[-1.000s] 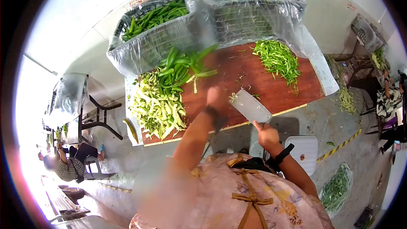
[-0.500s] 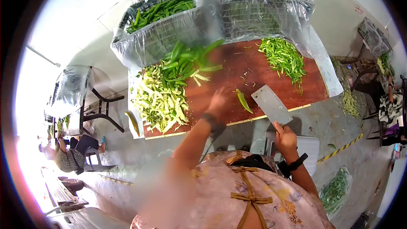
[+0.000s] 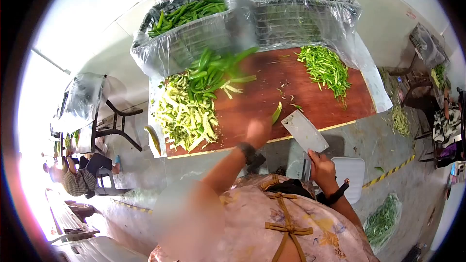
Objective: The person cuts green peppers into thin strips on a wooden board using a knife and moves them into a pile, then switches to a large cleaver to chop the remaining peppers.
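Observation:
On the red-brown board (image 3: 252, 111), my left hand (image 3: 258, 128) is at the front edge, beside a pale green pepper piece (image 3: 276, 113). Its fingers are blurred, so its grip cannot be made out. My right hand (image 3: 321, 167) is closed on the handle of a cleaver (image 3: 305, 131), whose blade lies flat-looking over the board's front edge. Whole green peppers (image 3: 208, 75) are heaped at the board's back left, behind a pile of pale pepper cores and scraps (image 3: 187, 116). Shredded green pepper (image 3: 326, 73) is piled at the back right.
Behind the board stand two plastic-lined crates, the left one (image 3: 179, 43) holding green peppers, the right one (image 3: 301, 19) with dark mesh sides. A white stool (image 3: 350, 177) is below right. A bag of greens (image 3: 383, 221) lies on the floor. Another person (image 3: 80, 179) sits far left.
My left hand has moved right and toward me, up to the pepper piece. The cleaver has shifted slightly left and down with my right hand.

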{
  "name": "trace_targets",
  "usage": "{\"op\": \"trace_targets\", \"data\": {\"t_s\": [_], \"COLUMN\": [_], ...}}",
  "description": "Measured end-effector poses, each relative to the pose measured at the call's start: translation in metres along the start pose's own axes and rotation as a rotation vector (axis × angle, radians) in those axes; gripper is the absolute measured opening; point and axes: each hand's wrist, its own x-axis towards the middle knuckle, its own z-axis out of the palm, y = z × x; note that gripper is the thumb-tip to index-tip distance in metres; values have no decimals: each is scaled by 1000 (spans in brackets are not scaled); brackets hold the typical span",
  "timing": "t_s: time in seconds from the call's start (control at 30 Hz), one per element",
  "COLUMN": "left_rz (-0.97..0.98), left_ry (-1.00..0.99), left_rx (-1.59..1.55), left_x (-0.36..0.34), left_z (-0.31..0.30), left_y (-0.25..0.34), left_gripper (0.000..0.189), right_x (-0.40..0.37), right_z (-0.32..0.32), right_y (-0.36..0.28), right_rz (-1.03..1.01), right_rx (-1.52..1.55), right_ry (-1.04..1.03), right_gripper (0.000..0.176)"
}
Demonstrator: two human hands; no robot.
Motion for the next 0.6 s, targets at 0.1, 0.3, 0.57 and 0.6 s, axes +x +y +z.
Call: {"op": "trace_targets", "data": {"t_s": [0.1,0.3,0.57,0.6], "left_rz": [117,197,333,333], "left_ry": [129,125,223,222], "left_rx": [59,21,81,80], "left_x": [-7,-20,-31,-30], "left_z": [18,11,6,6], "left_y": [-8,-13,-5,-6], "left_gripper": [12,16,13,13], "right_x": [16,42,50,58], "right_z": [4,12,17,18], "right_y": [-7,-23,-41,-45], "right_rz": [35,76,92,65], "right_rx": [-42,-107,-85,-86], "right_ry": [-118,-254,-252,-225], "right_gripper": [44,42,43,43]}}
